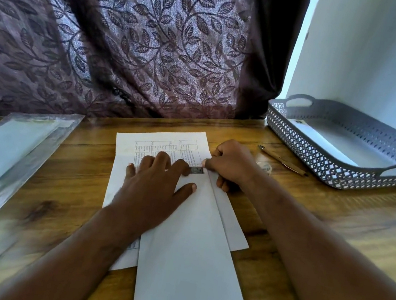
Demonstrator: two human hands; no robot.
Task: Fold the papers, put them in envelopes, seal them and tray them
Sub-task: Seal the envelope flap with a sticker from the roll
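A white envelope lies lengthwise on the wooden table in front of me, on top of a printed paper with a table on it. My left hand rests flat with spread fingers on the envelope's far end and the paper. My right hand is curled at the envelope's far right corner and pinches its edge by a small dark stamp-like mark. A grey perforated tray stands at the right with a white envelope lying inside.
A clear plastic pack of envelopes lies at the left. A brown pen lies between my right hand and the tray. A leaf-patterned curtain hangs behind the table, a white wall at the right.
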